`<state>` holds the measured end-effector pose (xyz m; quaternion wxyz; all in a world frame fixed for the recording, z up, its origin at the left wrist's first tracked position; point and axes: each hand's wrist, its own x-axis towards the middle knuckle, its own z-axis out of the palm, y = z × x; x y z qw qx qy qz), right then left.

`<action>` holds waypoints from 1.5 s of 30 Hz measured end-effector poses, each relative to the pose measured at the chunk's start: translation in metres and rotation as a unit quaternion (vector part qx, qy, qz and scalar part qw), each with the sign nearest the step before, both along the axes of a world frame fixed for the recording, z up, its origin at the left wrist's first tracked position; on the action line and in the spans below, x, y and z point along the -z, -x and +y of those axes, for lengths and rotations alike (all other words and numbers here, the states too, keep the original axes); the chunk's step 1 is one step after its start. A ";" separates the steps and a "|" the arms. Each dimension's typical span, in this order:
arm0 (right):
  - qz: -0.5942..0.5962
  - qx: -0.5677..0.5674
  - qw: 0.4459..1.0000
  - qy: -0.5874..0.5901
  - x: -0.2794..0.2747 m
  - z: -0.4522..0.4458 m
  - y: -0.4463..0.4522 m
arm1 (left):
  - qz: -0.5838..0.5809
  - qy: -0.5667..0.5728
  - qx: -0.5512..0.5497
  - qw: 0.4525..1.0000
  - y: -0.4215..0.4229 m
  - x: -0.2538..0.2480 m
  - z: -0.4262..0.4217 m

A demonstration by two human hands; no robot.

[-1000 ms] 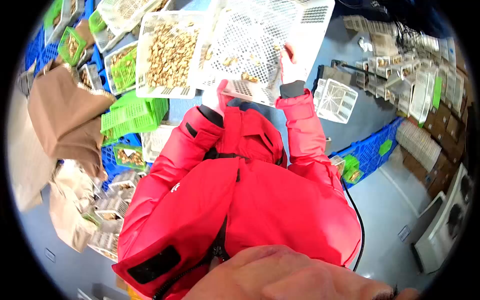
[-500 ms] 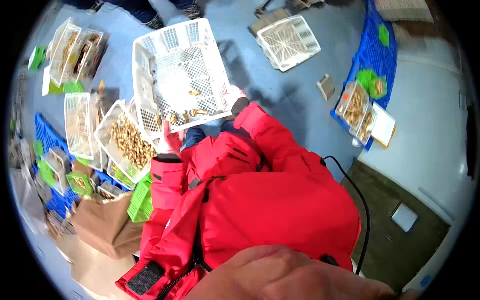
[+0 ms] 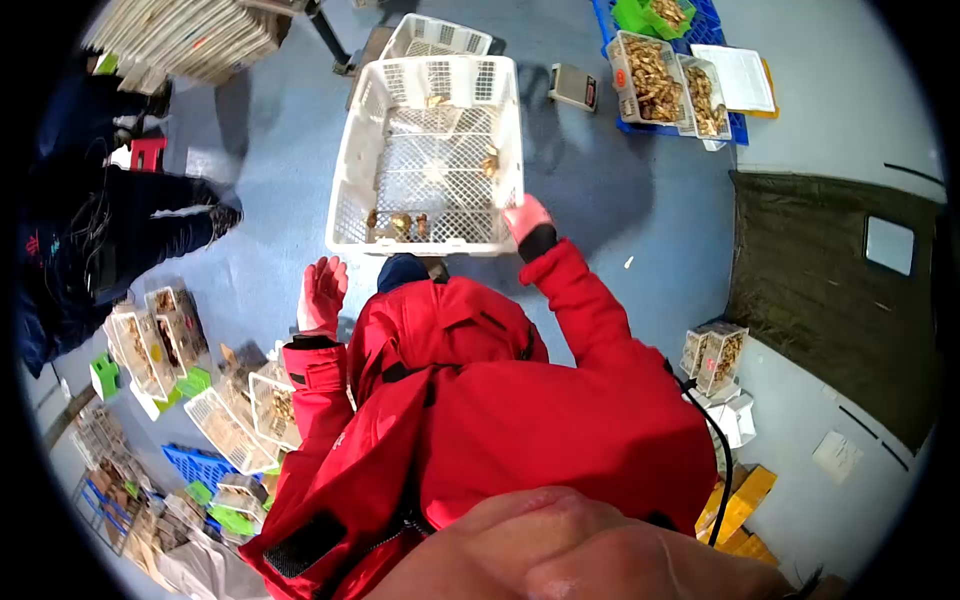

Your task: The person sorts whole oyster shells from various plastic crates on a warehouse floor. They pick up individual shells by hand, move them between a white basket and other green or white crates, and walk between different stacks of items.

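A large white perforated basket is in front of me, with a few brown pieces along its near side and some more at its right side. My right hand grips the basket's near right corner. Apart from the basket, to the left of its near left corner, my left hand is held with fingers spread and nothing in it. Behind the large basket, partly hidden by it, stands another white basket.
A small scale lies on the blue floor. Filled baskets rest on a blue pallet at the upper right. People in dark clothes stand at the left. More baskets are at the lower left.
My view has turned to the right, and the large basket has gone from the filled baskets to the spot by the scale. My left hand has let go of it.
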<state>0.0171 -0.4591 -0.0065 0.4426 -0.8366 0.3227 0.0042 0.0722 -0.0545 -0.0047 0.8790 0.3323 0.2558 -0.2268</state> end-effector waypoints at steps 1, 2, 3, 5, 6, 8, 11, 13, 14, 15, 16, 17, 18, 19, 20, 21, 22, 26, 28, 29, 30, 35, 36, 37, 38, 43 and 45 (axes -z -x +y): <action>-0.036 0.033 0.993 0.109 0.010 0.006 0.018 | -0.021 0.023 0.027 0.999 -0.003 0.011 0.012; 0.019 0.114 0.993 0.014 0.017 0.006 0.027 | -0.013 0.015 0.047 0.999 -0.006 0.030 0.018; 0.036 0.128 0.991 0.034 0.019 0.006 0.026 | -0.005 0.006 0.066 0.998 -0.008 0.047 0.022; 0.078 0.142 0.985 0.061 0.018 0.011 0.010 | -0.126 -0.065 0.208 0.968 -0.012 0.051 0.017; 0.081 0.149 0.975 0.141 0.001 0.017 0.003 | -0.261 -0.160 0.275 0.912 -0.018 0.059 0.014; 0.050 0.146 0.978 0.142 0.001 0.014 0.006 | -0.071 0.051 0.237 0.968 -0.023 -0.031 -0.017; 0.048 0.178 0.978 0.094 0.006 0.023 0.026 | -0.044 -0.006 0.191 0.981 -0.051 0.007 0.002; 0.027 0.229 0.973 -0.022 0.029 0.039 0.021 | 0.001 -0.009 0.178 0.984 -0.083 0.040 0.007; 0.021 0.233 0.972 -0.033 0.021 0.050 0.023 | -0.006 -0.001 0.193 0.981 -0.091 0.044 0.007; 0.021 0.239 0.971 0.008 0.029 0.061 0.024 | -0.013 0.008 0.211 0.977 -0.098 0.045 0.004; 0.022 0.245 0.968 0.046 0.040 0.062 0.024 | -0.020 -0.028 0.236 0.971 -0.104 0.036 -0.009; 0.023 0.249 0.964 0.088 0.047 0.059 0.024 | -0.029 -0.060 0.259 0.964 -0.112 0.024 -0.023; 0.054 0.259 0.962 0.062 0.049 0.058 0.024 | -0.042 -0.034 0.269 0.962 -0.120 0.032 -0.024; 0.060 0.270 0.960 0.043 0.046 0.052 0.023 | -0.053 -0.011 0.275 0.960 -0.128 0.028 -0.033; 0.071 0.281 0.957 0.013 0.035 0.017 0.005 | -0.045 -0.039 0.280 0.958 -0.156 0.011 -0.074; 0.081 0.290 0.954 -0.015 0.045 -0.005 -0.007 | -0.039 -0.065 0.283 0.956 -0.173 0.008 -0.102; 0.049 0.288 0.956 -0.002 0.068 -0.021 -0.013 | -0.031 -0.086 0.286 0.954 -0.180 0.009 -0.118; 0.074 0.295 0.952 -0.045 0.062 -0.092 -0.038 | -0.018 -0.104 0.248 0.963 -0.192 0.007 -0.197; 0.057 0.272 0.960 -0.025 0.039 -0.130 -0.063 | -0.039 -0.112 0.244 0.962 -0.196 -0.005 -0.239; 0.052 0.257 0.965 -0.015 0.025 -0.146 -0.074 | -0.050 -0.109 0.241 0.963 -0.196 -0.012 -0.254; 0.058 0.254 0.965 -0.039 0.010 -0.167 -0.090 | -0.053 -0.114 0.237 0.963 -0.201 -0.030 -0.278; -0.006 0.258 0.964 -0.069 0.010 -0.242 -0.177 | -0.080 -0.115 0.250 0.958 -0.264 -0.040 -0.346; -0.019 0.259 0.963 -0.074 0.013 -0.254 -0.194 | -0.066 -0.110 0.252 0.959 -0.281 -0.038 -0.357; -0.029 0.265 0.961 -0.078 0.022 -0.269 -0.213 | -0.049 -0.104 0.259 0.959 -0.300 -0.035 -0.370; -0.022 0.252 0.967 -0.041 0.032 -0.284 -0.234 | -0.029 -0.099 0.262 0.960 -0.319 -0.031 -0.387; 0.007 0.286 0.951 -0.120 -0.007 -0.355 -0.322 | 0.036 -0.070 0.327 0.942 -0.440 0.019 -0.462; -0.009 0.312 0.945 -0.098 0.024 -0.388 -0.368 | 0.037 0.002 0.362 0.931 -0.513 0.064 -0.485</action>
